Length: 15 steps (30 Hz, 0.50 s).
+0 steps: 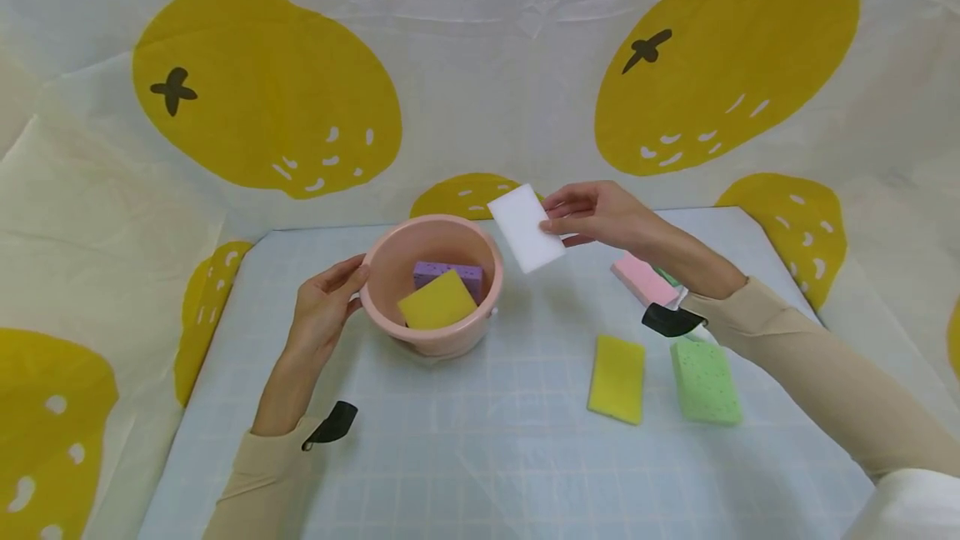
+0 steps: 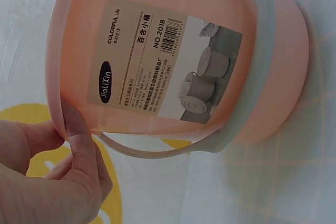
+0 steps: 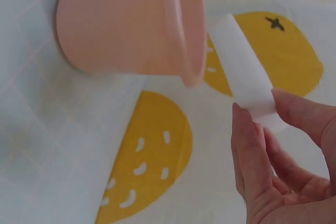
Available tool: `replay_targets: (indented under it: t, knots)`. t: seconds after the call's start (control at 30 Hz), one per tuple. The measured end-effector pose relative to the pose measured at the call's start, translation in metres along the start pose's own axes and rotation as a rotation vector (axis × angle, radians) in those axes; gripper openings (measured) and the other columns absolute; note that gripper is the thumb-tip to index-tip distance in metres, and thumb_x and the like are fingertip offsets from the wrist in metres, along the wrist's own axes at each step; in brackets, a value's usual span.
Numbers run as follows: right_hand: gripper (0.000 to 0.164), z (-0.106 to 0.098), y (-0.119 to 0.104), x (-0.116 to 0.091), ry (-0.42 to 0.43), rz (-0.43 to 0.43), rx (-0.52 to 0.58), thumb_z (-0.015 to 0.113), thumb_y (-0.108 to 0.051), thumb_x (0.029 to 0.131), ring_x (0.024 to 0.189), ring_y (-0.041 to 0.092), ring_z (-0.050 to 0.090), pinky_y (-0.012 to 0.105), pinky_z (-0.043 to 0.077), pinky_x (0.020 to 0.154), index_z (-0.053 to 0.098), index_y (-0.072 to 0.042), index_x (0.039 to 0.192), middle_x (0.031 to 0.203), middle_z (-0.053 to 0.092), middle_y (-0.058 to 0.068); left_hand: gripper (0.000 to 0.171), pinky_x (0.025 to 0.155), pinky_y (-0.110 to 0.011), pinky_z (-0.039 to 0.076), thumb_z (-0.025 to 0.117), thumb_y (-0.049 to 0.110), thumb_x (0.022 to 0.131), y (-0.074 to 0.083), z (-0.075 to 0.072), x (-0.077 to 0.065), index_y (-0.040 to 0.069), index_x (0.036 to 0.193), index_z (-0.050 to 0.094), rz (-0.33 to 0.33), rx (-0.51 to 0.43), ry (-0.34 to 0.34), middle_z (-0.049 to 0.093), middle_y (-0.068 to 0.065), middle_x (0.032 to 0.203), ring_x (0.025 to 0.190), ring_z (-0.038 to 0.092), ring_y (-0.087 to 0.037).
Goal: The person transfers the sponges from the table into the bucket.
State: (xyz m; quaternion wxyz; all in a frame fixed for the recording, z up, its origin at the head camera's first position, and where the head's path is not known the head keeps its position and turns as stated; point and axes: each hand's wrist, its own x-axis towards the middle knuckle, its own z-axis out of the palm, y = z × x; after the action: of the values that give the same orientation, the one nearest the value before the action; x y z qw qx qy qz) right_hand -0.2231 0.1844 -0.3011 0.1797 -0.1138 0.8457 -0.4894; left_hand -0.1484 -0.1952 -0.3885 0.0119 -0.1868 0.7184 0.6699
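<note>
A pink plastic bucket stands on the table, its mouth tilted toward the head camera. My left hand pinches its rim on the left side; the left wrist view shows thumb and fingers on the rim beside a printed label. Inside the bucket lie a yellow sponge and, behind it, a purple sponge. Just right of the rim and above the table, my right hand pinches a white sponge between thumb and fingers. In the right wrist view the white sponge appears edge-on, apart from the bucket.
On the table's right part lie a flat yellow sponge, a light green sponge and a pink sponge. A darker green piece is partly hidden under my right forearm. Lemon-printed cloth walls in the back and sides.
</note>
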Motion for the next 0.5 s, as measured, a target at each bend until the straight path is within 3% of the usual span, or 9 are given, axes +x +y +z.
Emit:
replay_targets:
  t: [0.5]
  knots:
    - [0.041, 0.025, -0.022, 0.025, -0.087, -0.05, 0.018, 0.08, -0.025, 0.093, 0.1, 0.027, 0.069, 0.04, 0.062, 0.086, 0.068, -0.005, 0.126, 0.115, 0.071, 0.013, 0.051, 0.087, -0.019, 0.057, 0.071, 0.028, 0.099, -0.004, -0.003, 0.006, 0.007, 0.144, 0.059, 0.023, -0.037, -0.024, 0.059, -0.011, 0.142, 0.118, 0.06, -0.018]
